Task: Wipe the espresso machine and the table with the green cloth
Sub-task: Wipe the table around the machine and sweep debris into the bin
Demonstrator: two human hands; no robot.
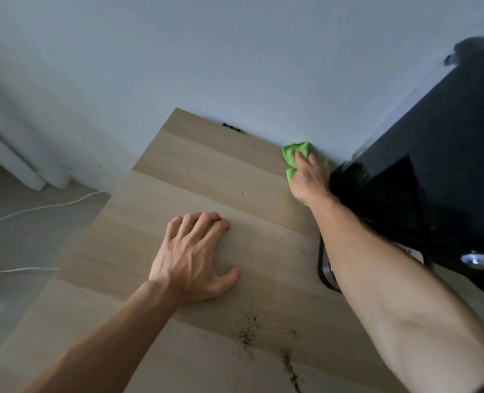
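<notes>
A black espresso machine [444,177] stands at the right side of a light wooden table [195,177]. My right hand [310,180] presses a bunched green cloth [293,156] onto the tabletop at its far edge, against the wall and just left of the machine. Fingers cover most of the cloth. My left hand [195,256] rests flat on the middle of the table, fingers spread, holding nothing. Trails of dark coffee grounds [247,334] lie on the wood near the front, between my two forearms.
A pale wall [235,66] runs behind the table. A white cable [39,208] trails over the grey floor at the left, below a white curtain [14,160]. A small dark object [231,128] sits at the table's far edge. Two shiny round knobs [478,260] show on the machine's front.
</notes>
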